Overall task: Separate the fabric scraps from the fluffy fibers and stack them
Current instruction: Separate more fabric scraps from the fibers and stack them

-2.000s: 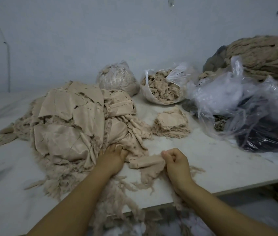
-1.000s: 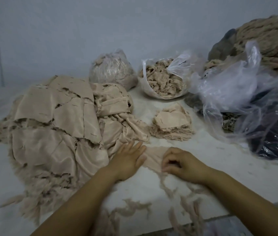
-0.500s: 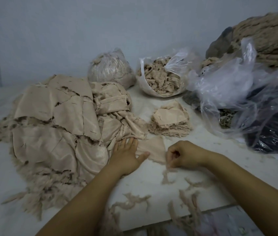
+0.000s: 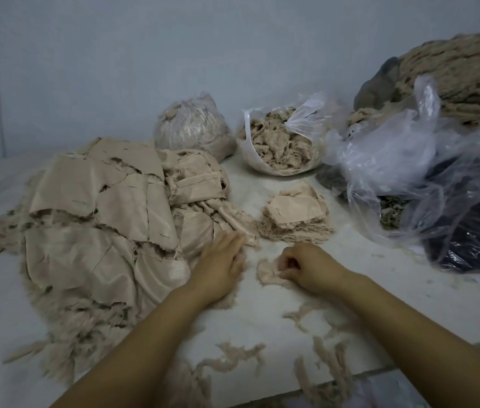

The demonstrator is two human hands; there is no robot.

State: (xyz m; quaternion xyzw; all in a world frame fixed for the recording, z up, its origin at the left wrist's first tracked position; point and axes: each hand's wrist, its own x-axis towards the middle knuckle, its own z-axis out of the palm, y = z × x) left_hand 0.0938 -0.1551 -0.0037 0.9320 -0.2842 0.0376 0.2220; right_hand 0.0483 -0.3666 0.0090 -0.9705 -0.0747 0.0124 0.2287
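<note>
Beige fabric scrap point(image 4: 268, 273) bunched under the right hand's point(image 4: 306, 267) curled fingers.

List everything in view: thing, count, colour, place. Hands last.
big fabric pile: one, beige, left on table
scrap stack: one, beige, centre, beyond the hands
small scrap: one, beige, in right hand
loose fibers: several tufts, beige, near table edge
tied bag: one, clear, back centre
open bag: one, clear, fiber-filled, back
plastic bags: clear and dark, count unclear, right
rope-like bundle: one, tan, back right
table: one, white
left hand: flat, against the pile's edge
right hand: curled, gripping small scrap
</note>
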